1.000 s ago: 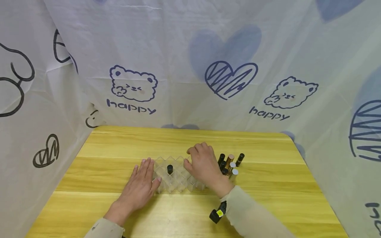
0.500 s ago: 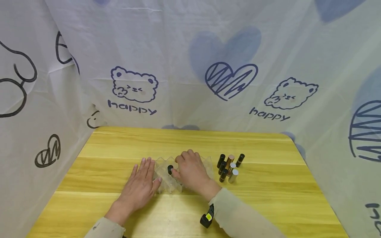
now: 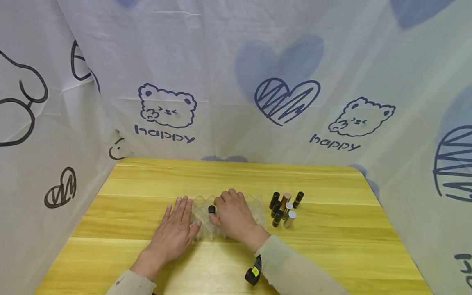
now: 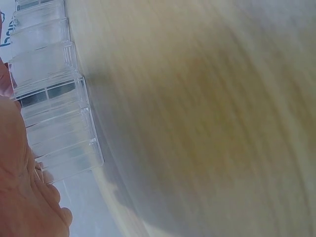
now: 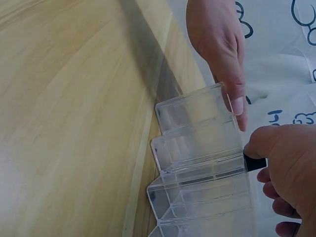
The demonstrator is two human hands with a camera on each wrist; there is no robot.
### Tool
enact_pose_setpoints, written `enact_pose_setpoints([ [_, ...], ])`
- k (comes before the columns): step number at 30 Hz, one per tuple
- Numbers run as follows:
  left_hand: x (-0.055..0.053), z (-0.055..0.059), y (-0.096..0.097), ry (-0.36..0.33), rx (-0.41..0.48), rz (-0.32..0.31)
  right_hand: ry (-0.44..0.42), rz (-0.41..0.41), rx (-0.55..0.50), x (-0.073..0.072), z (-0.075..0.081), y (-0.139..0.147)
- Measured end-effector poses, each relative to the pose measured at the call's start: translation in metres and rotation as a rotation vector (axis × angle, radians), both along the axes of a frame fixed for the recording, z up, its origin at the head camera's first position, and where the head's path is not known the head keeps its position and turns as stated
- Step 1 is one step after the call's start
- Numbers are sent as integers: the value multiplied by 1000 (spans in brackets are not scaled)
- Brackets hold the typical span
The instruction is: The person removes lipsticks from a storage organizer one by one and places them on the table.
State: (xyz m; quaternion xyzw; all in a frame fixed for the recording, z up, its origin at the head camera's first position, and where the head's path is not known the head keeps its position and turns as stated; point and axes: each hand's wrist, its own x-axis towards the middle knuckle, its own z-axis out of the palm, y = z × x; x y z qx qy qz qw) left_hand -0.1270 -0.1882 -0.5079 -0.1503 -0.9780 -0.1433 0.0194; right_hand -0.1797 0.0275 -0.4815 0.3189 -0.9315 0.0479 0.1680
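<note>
A clear acrylic lipstick organizer [image 3: 259, 207] with zigzag compartments lies across the middle of the table. Flat along its left end rests my left hand [image 3: 173, 231], fingers straight and thumb at the near side. One black-capped lipstick [image 3: 212, 209] stands in a compartment left of centre. My right hand [image 3: 236, 217] reaches over the organizer, thumb and forefinger at that cap, the other fingers curled. In the right wrist view the thumb presses on the black cap [image 5: 254, 162], which pokes up from the clear wall [image 5: 197, 128]. The lipstick's lower part is hidden.
Right of the organizer stands a cluster of lipstick tubes: several black ones [image 3: 278, 218], a copper one [image 3: 285, 200] and silver-capped ones [image 3: 289, 219]. A wrist camera [image 3: 253, 275] hangs under the right sleeve. White printed cloth [image 3: 228, 135] hangs behind the wooden table [image 3: 332, 246].
My right hand has moved left from the organizer's right part to the black-capped lipstick, and its thumb and forefinger have closed in on the cap. The left hand stays in place.
</note>
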Motion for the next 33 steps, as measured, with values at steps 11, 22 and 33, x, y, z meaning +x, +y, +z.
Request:
enact_pose_setpoints([
  [11,-1,-3,0,11,8,-2,21,4,-1,-1,-1,-2],
  [22,-1,-4,0,23,11,2,62,29,-13,-5,4,-7],
  [33,0,-4,0,9,19,6,72,23,13,-5,5,-9],
])
